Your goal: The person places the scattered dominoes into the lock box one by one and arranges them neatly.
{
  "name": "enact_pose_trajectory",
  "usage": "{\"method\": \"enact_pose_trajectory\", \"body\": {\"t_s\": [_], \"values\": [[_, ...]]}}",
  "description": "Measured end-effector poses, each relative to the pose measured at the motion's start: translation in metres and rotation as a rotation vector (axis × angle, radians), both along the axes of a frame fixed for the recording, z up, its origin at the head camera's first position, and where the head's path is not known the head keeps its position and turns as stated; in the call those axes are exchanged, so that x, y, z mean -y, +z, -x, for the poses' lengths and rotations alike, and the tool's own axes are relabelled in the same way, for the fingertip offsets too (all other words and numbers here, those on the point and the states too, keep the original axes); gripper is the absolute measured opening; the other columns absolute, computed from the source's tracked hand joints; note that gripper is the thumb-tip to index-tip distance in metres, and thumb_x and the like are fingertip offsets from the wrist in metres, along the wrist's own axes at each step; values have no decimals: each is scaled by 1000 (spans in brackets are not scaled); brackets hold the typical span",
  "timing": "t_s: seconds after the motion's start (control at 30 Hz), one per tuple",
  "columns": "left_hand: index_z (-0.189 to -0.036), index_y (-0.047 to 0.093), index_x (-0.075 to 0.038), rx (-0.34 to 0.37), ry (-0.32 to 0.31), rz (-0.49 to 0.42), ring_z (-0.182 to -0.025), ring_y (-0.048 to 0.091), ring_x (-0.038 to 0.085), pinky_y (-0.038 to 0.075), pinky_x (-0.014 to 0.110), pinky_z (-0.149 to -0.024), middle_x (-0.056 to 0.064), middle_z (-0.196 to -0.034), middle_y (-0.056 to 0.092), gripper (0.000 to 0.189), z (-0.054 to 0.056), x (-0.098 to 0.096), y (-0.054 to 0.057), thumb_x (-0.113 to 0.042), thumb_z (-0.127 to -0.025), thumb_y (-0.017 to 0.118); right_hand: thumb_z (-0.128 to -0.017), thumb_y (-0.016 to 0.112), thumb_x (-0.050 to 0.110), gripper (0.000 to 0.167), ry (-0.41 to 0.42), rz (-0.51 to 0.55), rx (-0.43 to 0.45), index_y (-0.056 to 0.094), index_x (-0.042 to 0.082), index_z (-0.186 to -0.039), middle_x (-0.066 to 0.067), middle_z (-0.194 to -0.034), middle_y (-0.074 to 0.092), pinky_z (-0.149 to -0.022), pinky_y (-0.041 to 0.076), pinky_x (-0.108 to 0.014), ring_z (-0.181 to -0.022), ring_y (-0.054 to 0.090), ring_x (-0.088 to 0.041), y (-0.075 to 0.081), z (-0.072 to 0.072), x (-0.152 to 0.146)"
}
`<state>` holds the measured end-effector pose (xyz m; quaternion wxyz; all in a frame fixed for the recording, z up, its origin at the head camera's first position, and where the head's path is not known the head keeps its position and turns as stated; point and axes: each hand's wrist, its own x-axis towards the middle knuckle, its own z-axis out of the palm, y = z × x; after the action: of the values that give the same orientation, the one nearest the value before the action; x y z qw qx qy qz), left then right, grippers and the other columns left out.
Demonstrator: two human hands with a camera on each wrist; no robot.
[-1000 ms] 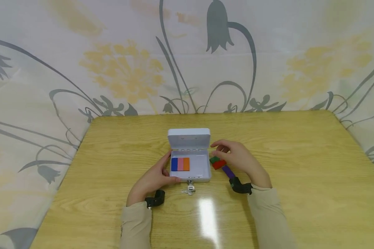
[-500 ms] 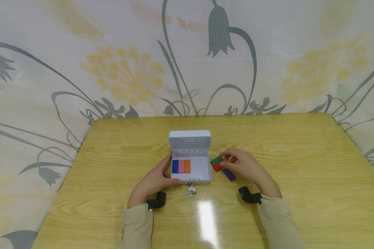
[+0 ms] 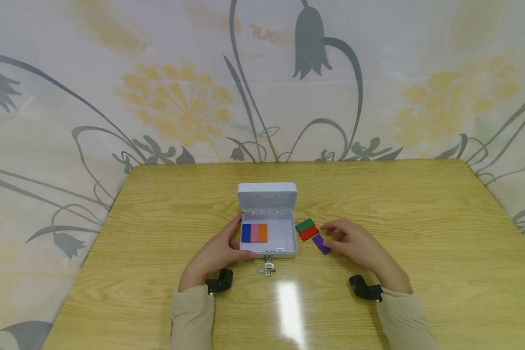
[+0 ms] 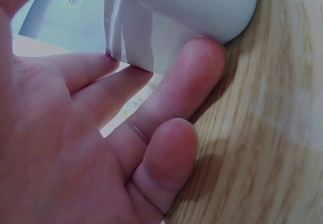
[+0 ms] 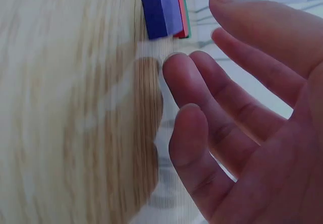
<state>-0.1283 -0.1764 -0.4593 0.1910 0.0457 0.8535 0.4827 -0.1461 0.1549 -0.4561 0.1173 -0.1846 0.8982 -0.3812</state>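
A small white lidded box stands with its lid raised. Inside, at the left, blue, pink and orange blocks lie side by side. My left hand holds the box at its left side, thumb on the front edge and fingers against the wall. Right of the box lie green and red blocks, edge to edge, with a purple block just below. My right hand is beside the purple block, its thumb overlapping it; the right wrist view shows loosely bent fingers holding nothing.
A lock with a key hangs from the box's front. Everything sits on a wood-grain table, with a flower-patterned cloth behind its far edge. Black camera mounts stick out from both wrists.
My right hand has moved right and toward me, from the green block past the red one to the purple one, uncovering green and red. My left hand stays on the box.
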Motion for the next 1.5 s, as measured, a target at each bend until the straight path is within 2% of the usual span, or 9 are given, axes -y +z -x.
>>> {"method": "enact_pose_trajectory", "body": {"t_s": [0.27, 0.6, 0.9, 1.23, 1.5], "values": [[-144, 14, -27, -8, -9, 1, -64, 49, 17, 41, 30, -58, 7, -81, 52, 102, 1, 0, 2, -36, -65, 79, -82, 65, 26, 38, 31, 21, 29, 56, 11, -117, -2, -104, 57, -70, 44, -31, -81, 53, -13, -1, 0, -5], [-144, 15, -25, -11, -7, 13, -63, 47, 17, 40, 29, -56, 6, -80, 51, 102, -1, -1, 3, -36, -65, 78, -79, 68, 17, 44, 90, -12, 38, 54, 14, -121, 2, -99, 55, -68, 42, -27, -80, 50, -13, -5, -1, -6], [-143, 15, -30, -13, 4, 11, -64, 48, 17, 41, 30, -57, 6, -83, 51, 101, 0, 0, 0, -38, -65, 78, -77, 68, 10, 48, 154, -25, 21, 53, 13, -123, 2, -92, 50, -66, 41, -26, -78, 46, -15, -4, 0, -2], [-143, 14, -29, -2, -8, -24, -62, 49, 18, 41, 30, -55, 7, -78, 53, 101, 0, 0, 2, -33, -66, 79, -75, 71, 13, 44, 137, -79, 14, 55, 12, -117, 3, -89, 49, -65, 40, -25, -75, 45, -14, -2, -1, 3], [-144, 13, -28, 1, -18, -32, -62, 49, 17, 41, 30, -55, 7, -77, 53, 102, 0, 0, 3, -34, -66, 79, -74, 73, 17, 39, 77, -88, 45, 56, 13, -109, 0, -88, 45, -65, 39, -27, -77, 43, -15, -1, -2, 4]]}}
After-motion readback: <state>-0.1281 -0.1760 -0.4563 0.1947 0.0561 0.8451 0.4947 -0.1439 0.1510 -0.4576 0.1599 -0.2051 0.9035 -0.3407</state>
